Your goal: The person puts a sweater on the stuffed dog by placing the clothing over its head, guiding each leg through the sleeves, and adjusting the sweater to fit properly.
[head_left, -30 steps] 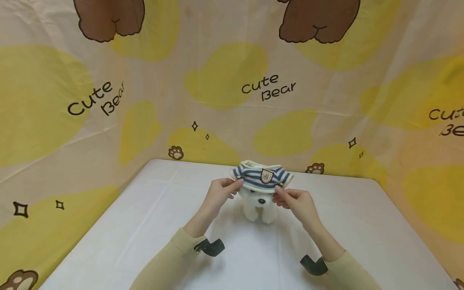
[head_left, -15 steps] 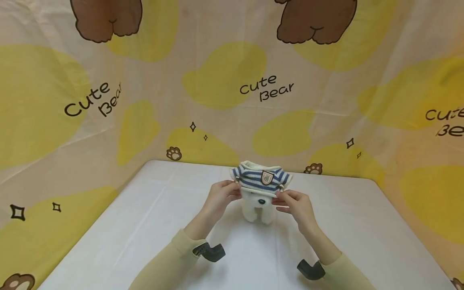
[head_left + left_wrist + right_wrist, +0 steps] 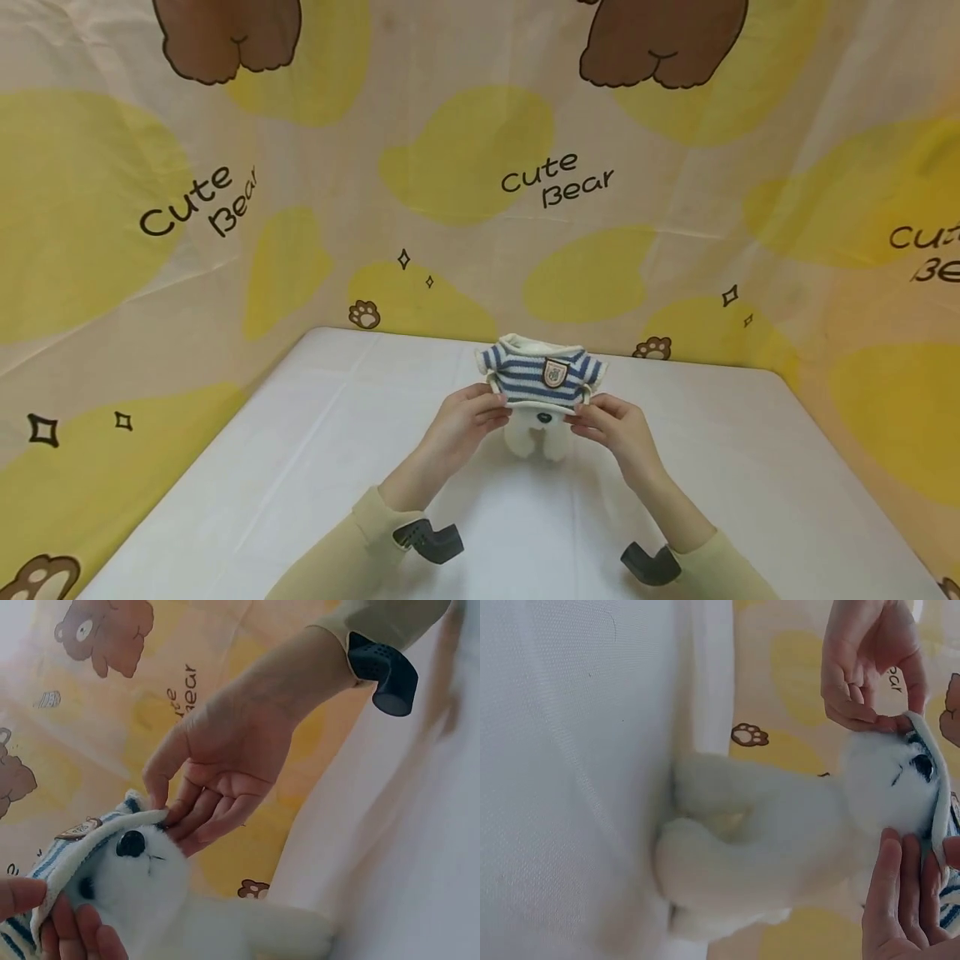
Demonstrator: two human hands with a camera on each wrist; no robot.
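A white plush dog (image 3: 521, 438) stands on all fours, facing me. Over the top of its head sits a small knitted sweater (image 3: 521, 380), striped blue and white, with a shield badge (image 3: 555, 372). My left hand (image 3: 467, 425) pinches the sweater's lower hem on one side, thumb outside and fingers underneath. On the other side my right hand (image 3: 621, 432) pinches the same hem. In the left wrist view the dog's black nose (image 3: 130, 844) shows just below the hem. From the head view the eyes are hidden under the knit.
The dog stands on a white-covered table (image 3: 315, 450) toward its back edge. Behind rises a yellow and beige cloth (image 3: 465, 158) printed with bears and paws. Black curved pieces (image 3: 435, 542) stick out at both wrists.
Both hands have drawn the sweater's hem lower over the dog's face, down to the nose. The sweater's front now looks flatter and longer. The dog has stayed in place.
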